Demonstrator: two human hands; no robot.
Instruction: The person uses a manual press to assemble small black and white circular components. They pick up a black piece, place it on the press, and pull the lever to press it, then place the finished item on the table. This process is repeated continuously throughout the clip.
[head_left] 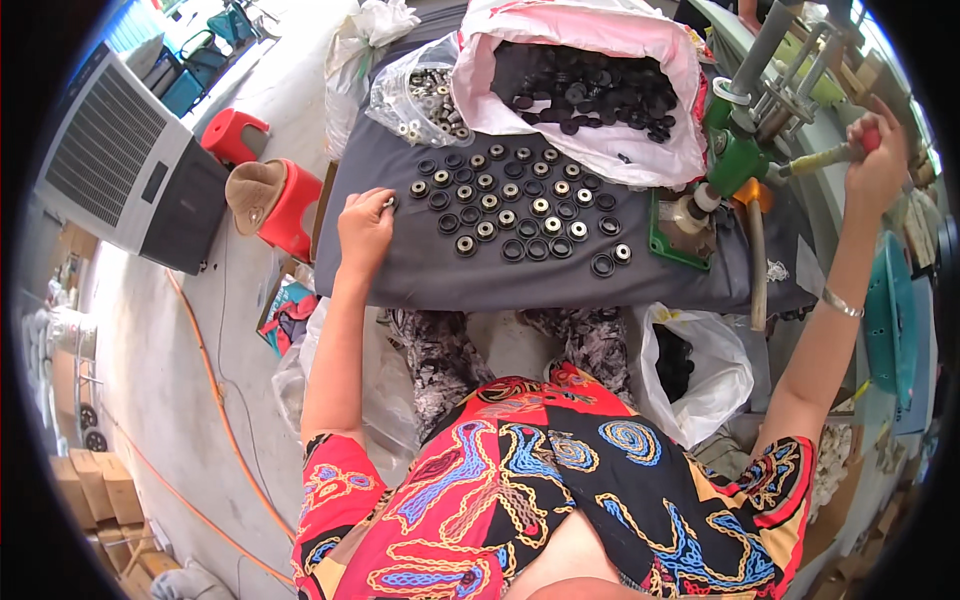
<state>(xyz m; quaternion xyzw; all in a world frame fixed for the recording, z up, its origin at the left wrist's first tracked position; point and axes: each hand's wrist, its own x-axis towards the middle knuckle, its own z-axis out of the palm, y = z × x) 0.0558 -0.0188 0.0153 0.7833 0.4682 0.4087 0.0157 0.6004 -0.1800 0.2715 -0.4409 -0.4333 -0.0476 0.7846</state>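
My left hand (365, 228) rests at the left side of the grey cloth, its fingers pinched round a small metal part, mostly hidden. To its right lie several black rings (513, 250), many with a metal bearing (540, 206) at the centre. My right hand (872, 160), raised at the far right, grips the red-ended lever (825, 159) of a green hand press (738, 155). The press's pale round tip (706, 197) stands over its base (684, 232); whether anything is under the tip I cannot tell.
A white sack (480, 75) of black round parts lies open at the back, beside a clear bag (425, 105) of metal parts. A wooden-handled hammer (757, 250) lies right of the press. Below the table's edge hangs a white bag (715, 375). Red stools (290, 212) stand at left.
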